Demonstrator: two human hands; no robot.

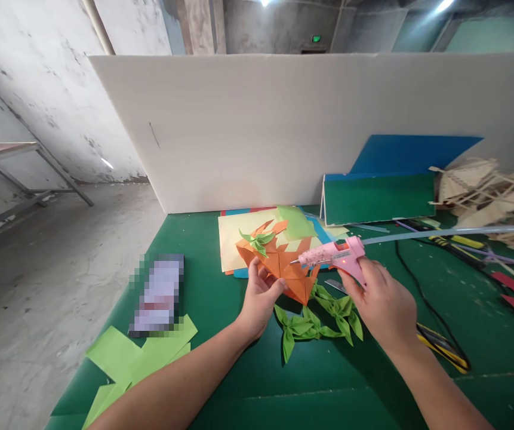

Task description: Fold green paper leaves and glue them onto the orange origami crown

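My left hand grips an orange folded-paper piece by its near left side, thumb on top. A small green paper leaf shape sits on that piece's far left corner. In my right hand is a pink hot glue gun, its fingers wrapped round the handle. The nozzle points left, at or just above the orange paper; I cannot tell whether it touches. A long clear glue stick sticks out of the gun's back. Several green folded-paper leaves lie on the table just below the orange piece.
Green paper sheets and a pixelated phone lie at the left. Cream paper is stacked behind my hands. A yellow-and-black tool, a black cable and wooden pieces occupy the right. A white board stands behind.
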